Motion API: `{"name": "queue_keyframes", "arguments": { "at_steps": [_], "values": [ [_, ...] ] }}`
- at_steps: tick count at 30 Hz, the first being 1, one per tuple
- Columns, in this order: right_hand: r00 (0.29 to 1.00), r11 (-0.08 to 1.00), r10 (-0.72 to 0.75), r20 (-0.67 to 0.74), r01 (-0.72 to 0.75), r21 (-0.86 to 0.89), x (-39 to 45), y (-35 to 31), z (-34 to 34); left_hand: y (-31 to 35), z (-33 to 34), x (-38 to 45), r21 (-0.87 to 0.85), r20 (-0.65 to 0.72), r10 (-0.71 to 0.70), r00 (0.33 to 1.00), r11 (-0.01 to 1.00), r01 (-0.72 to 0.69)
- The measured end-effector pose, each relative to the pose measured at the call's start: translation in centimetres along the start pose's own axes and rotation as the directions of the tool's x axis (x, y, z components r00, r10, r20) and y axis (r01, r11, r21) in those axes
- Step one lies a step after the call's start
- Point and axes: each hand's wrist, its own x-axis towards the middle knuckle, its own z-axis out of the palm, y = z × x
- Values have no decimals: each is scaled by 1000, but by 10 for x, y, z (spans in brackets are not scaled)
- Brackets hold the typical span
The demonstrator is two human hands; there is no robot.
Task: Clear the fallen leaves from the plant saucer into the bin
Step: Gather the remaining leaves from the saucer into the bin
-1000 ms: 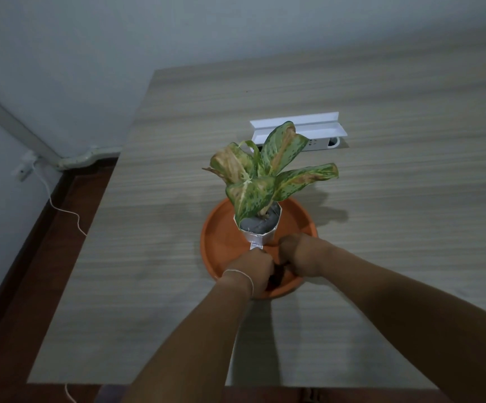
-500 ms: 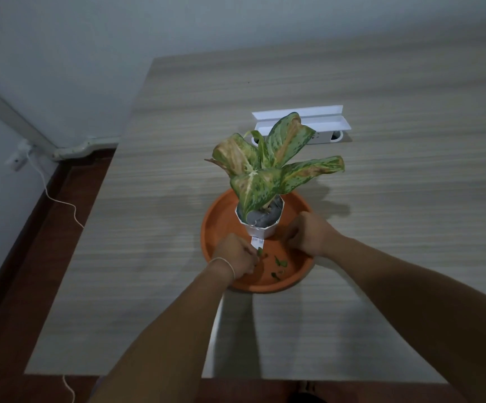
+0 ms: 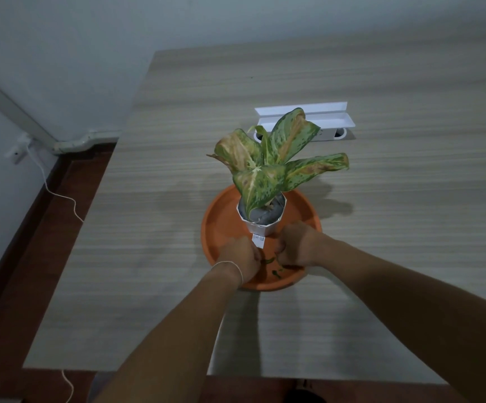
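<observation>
A white tag [image 3: 258,239] hangs from the white pot [image 3: 262,225]; its print is too small to read. The fallen leaves [image 3: 268,260] (small, dark green fragments) lie in the near part of the orange saucer [image 3: 221,225] on the tabletop [image 3: 148,228]. Left hand [image 3: 240,255] and right hand [image 3: 297,244] are curled beside them; whether either grip holds a leaf cannot be told.

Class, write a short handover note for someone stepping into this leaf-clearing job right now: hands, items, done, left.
Left hand: curled in the round orange plastic saucer, contents hidden.
Right hand: curled beside it, contents hidden.
Small green fallen leaves lie between the hands, before the white potted plant.
Done: unclear if any are gathered.
Left: collect leaves, bin them; no bin in view.
</observation>
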Motion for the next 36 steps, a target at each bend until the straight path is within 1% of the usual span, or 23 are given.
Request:
{"name": "queue_keyframes", "arguments": {
  "at_steps": [4,7,9,12,15,19,20,25,27,31,33,36],
  "values": [
    [998,999,-47,34,48,-18,3,5,3,1,-5,5,136,50,-16,999,991,9],
    [995,995,-96,13,96,-26,3,6,6,7,-8,6,172,75,7,997,985,-20],
    [995,995,-96,3,96,-18,2,2,8,10,-8,5,189,90,27,996,981,-44],
    [995,997,-75,-66,76,8,-4,-6,12,12,-3,4,204,65,49,997,977,-62],
    [989,997,-79,-126,77,-26,-10,-14,13,14,3,3,213,25,71,997,974,-75],
    [995,999,-50,-92,49,-12,-5,-11,15,23,10,-2,220,18,138,990,966,-138],
    [996,999,-48,-78,48,-11,-4,-10,16,24,11,-3,225,9,135,991,965,-134],
    [998,992,-54,-32,50,-116,-3,-14,14,30,14,-4,205,-36,78,996,976,-69],
    [998,984,-58,-39,51,-170,-1,-15,13,29,14,-4,188,-57,64,996,981,-53],
    [997,941,-72,-28,58,-333,1,-17,11,24,16,1,96,-88,11,996,995,-3],
    [998,935,-61,-5,55,-350,6,-18,11,23,13,0,89,-82,-1,997,996,9],
    [997,906,-82,1,75,-416,5,-18,8,17,5,-1,72,-52,-34,998,997,37]
  ]
}}
